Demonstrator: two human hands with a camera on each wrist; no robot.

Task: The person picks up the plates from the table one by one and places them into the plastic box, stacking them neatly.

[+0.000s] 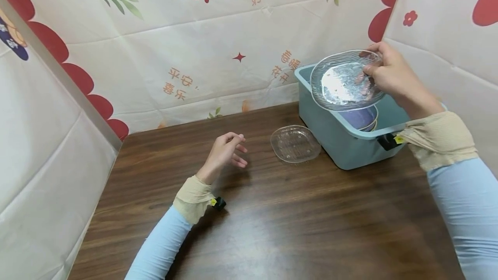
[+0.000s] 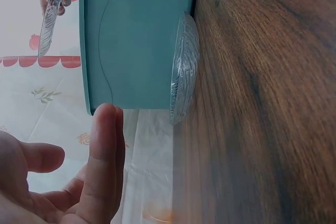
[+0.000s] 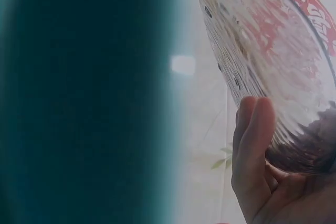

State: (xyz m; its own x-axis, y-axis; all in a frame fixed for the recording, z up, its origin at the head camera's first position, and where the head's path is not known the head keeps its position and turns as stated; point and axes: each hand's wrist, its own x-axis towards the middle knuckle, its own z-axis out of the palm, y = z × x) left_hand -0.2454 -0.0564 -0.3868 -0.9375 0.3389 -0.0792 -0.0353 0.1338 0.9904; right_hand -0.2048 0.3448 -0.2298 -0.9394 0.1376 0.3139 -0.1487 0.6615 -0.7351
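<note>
Above the blue-green plastic bin, my right hand pinches the rim of a clear, ridged glass plate, which is tilted. In the right wrist view, that plate has fingers on its underside. A second clear plate lies on the table just left of the bin; the left wrist view shows it close against the bin's wall. Purple-blue bowls sit inside the bin, partly hidden by the held plate. My left hand hovers over the table left of the lying plate, fingers loosely extended, holding nothing.
The dark wood-grain table meets a printed white cloth backdrop at the back. More white cloth hangs along the left side. The bin stands at the back right, near the cloth on the right.
</note>
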